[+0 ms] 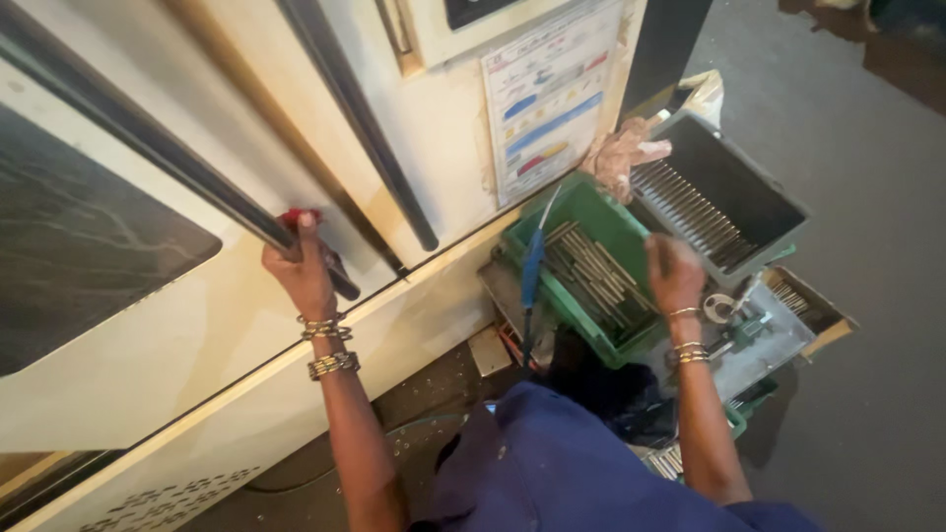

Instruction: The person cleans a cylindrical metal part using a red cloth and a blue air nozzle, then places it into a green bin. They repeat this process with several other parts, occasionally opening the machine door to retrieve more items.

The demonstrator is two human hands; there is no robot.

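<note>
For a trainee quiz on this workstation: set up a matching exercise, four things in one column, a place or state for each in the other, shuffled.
1. left hand
2. right hand
3. green bin
4. grey bin

a. holds metal rods laid in a neat row
b. grips the black door handle
c. hovers over the green bin
d. holds loosely piled metal rods

Pairs: 1-b, 2-c, 3-d, 4-a

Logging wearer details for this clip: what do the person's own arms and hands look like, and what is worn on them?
Both forearms are bare. The left hand has several metal bangles at the wrist, gold and silver in tone. The right hand wears thinner bangles. No gloves. Blue clothing shows below.
</note>
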